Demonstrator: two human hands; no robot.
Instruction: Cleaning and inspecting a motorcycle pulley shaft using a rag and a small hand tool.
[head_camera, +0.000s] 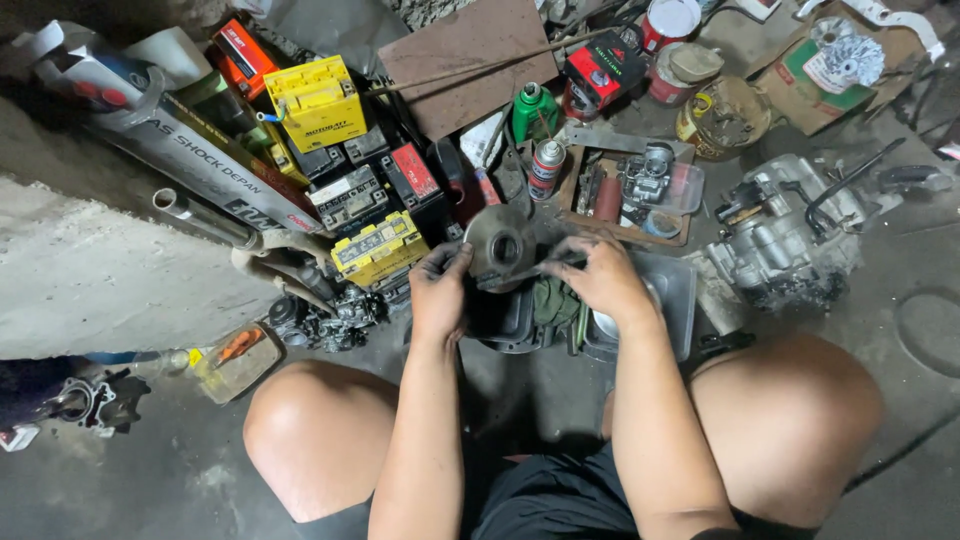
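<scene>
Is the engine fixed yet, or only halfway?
Only partway. The engine lies apart on the floor. The left hand and right hand hold a round metal part over a tray. Other parts lie loose, not refitted.

The person wore dark shorts, black or very dark grey, seen at the bottom centre of the frame, with the cloth bunched between the legs. Both knees and both forearms were bare, with no sleeves, gloves, watch or rings showing. The left hand (440, 290) and the right hand (602, 275), near the middle of the frame, were smudged with dark grease, most heavily on the fingers and knuckles.
</scene>
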